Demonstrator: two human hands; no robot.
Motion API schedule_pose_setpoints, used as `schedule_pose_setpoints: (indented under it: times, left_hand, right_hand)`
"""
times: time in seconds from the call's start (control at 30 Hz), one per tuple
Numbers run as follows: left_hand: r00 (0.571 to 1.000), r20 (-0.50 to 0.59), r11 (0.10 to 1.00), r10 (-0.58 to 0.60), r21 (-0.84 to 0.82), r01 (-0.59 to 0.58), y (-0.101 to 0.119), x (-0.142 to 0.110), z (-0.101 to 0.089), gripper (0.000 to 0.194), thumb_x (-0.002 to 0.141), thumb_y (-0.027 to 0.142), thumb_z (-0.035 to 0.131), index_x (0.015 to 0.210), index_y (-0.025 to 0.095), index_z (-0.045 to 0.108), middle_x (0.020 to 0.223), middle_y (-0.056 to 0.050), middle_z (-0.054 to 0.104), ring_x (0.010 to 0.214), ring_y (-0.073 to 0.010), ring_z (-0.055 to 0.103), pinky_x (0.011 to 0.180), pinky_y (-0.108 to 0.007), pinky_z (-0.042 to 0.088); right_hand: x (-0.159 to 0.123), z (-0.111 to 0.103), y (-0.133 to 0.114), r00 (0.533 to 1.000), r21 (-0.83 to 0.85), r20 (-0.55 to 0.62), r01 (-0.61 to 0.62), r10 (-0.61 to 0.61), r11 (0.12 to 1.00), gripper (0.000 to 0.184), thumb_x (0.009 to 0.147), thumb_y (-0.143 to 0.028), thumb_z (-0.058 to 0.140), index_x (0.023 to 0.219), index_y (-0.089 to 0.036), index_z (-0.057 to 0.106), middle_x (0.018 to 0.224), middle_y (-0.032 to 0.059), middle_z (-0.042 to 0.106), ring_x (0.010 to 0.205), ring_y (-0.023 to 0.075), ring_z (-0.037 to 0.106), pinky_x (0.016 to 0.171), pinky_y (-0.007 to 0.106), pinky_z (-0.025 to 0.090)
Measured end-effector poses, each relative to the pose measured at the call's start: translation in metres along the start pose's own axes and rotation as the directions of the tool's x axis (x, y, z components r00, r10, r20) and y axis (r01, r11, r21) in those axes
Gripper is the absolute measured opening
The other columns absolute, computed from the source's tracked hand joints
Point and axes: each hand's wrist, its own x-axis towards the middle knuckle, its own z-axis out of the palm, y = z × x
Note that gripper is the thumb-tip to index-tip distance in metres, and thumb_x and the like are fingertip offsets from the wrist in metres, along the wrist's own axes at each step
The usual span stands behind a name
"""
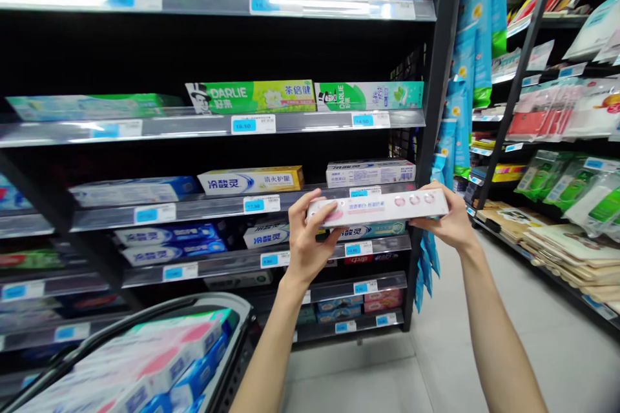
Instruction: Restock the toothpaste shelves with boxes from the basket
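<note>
A long white toothpaste box (387,208) with pink marks is held up between both hands, in front of the lower shelves. My left hand (310,232) grips its left end, with the fingers over the front and top. At the other end, my right hand (443,218) pinches the box, its fingers partly hidden behind it. Just behind stands another white toothpaste box (371,173) on a shelf. A yellow and white toothpaste box (250,179) lies to its left on the same shelf.
At lower left stands a shopping basket (220,300) piled with toothpaste boxes (165,361). Shelves with price labels (252,124) hold green Darlie boxes (252,97). Blue packets (455,110) hang at the shelf's right end. Beyond the tiled floor (368,374) is another rack with bagged goods (562,110).
</note>
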Motion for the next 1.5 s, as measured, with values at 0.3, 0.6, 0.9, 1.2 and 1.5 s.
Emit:
schedule_pose_setpoints:
  times: [0.3, 0.6, 0.9, 1.2, 1.5]
  left_hand:
    - [0.998, 0.061, 0.998, -0.008, -0.056, 0.012, 0.0, -0.004, 0.006, 0.061, 0.084, 0.001, 0.065, 0.139, 0.025, 0.053, 0.134, -0.013, 0.059, 0.128, -0.0292, 0.06, 0.106, -0.049, 0.055]
    - [1.0, 0.012, 0.994, 0.015, -0.107, -0.014, -0.001, -0.004, 0.006, 0.056, 0.086, 0.02, 0.078, 0.135, 0.025, 0.053, 0.126, -0.011, 0.062, 0.127, -0.0317, 0.062, 0.108, -0.054, 0.054]
    - [0.994, -0.092, 0.998, -0.056, -0.027, 0.054, -0.004, 0.003, 0.005, 0.054, 0.082, 0.028, 0.084, 0.128, 0.023, 0.056, 0.12, -0.009, 0.063, 0.113, -0.027, 0.064, 0.1, -0.046, 0.055]
    - [0.964, -0.043, 0.963, -0.261, -0.084, 0.257, -0.071, 0.057, -0.001, 0.062, 0.073, 0.034, 0.088, 0.125, 0.02, 0.057, 0.123, -0.008, 0.062, 0.111, -0.024, 0.064, 0.098, -0.037, 0.053]
    - [0.89, 0.145, 0.888, -0.433, -0.101, 0.448, -0.1, 0.095, 0.016, 0.065, 0.067, 0.037, 0.086, 0.123, 0.019, 0.059, 0.114, -0.006, 0.067, 0.099, -0.0223, 0.065, 0.088, -0.033, 0.055]
  right_hand:
    - [0.003, 0.01, 0.008, 0.977, 0.088, -0.067, -0.196, 0.202, 0.977, 0.052, 0.073, -0.066, 0.085, 0.089, -0.019, 0.07, 0.084, 0.0043, 0.067, 0.07, 0.0175, 0.062, 0.051, 0.025, 0.054]
    - [0.003, 0.012, 0.005, 0.95, 0.117, -0.02, -0.307, 0.311, 0.944, 0.053, 0.076, -0.068, 0.082, 0.09, -0.019, 0.07, 0.073, 0.0023, 0.066, 0.053, 0.0145, 0.058, 0.041, 0.026, 0.051]
    - [0.009, 0.013, 0.0, 0.936, 0.275, -0.036, -0.329, 0.351, 0.904, 0.062, 0.076, -0.067, 0.081, 0.113, -0.02, 0.064, 0.086, 0.0021, 0.07, 0.052, 0.0152, 0.066, 0.04, 0.026, 0.053]
    - [0.009, 0.007, -0.004, 0.942, 0.262, -0.034, -0.313, 0.333, 0.913, 0.055, 0.079, -0.06, 0.08, 0.111, -0.019, 0.065, 0.094, 0.0049, 0.074, 0.055, 0.012, 0.067, 0.044, 0.021, 0.051]
    - [0.008, 0.017, -0.006, 0.955, 0.249, 0.068, -0.295, 0.287, 0.922, 0.041, 0.087, -0.055, 0.075, 0.104, -0.019, 0.069, 0.085, 0.0043, 0.074, 0.055, 0.0111, 0.065, 0.045, 0.02, 0.049]
